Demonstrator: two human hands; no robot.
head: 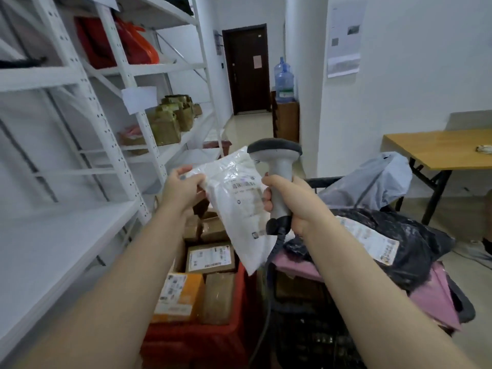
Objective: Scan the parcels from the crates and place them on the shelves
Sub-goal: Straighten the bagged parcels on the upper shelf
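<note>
Parcel (pixel 239 209), pinched at one corner by the left hand (pixel 181 190), could slip, or its crinkled label (pixel 246 189) misread by the scanner (pixel 277 161) gripped in the right hand (pixel 295 206).

Down the far end of the room I see a dark brown wooden door (pixel 246 67) with a small pinkish paper notice (pixel 257 61) stuck on it. Just right of it, a blue translucent plastic water jug (pixel 284 80) stands upright on a low brown wooden cabinet (pixel 287 121). On the right-hand wall I can make out a white paper poster (pixel 344 41), too blurred to read. Below it stands a light wooden table with black metal legs (pixel 431 150), and a small pale bundle (pixel 484 149) lies near its right end.
</note>
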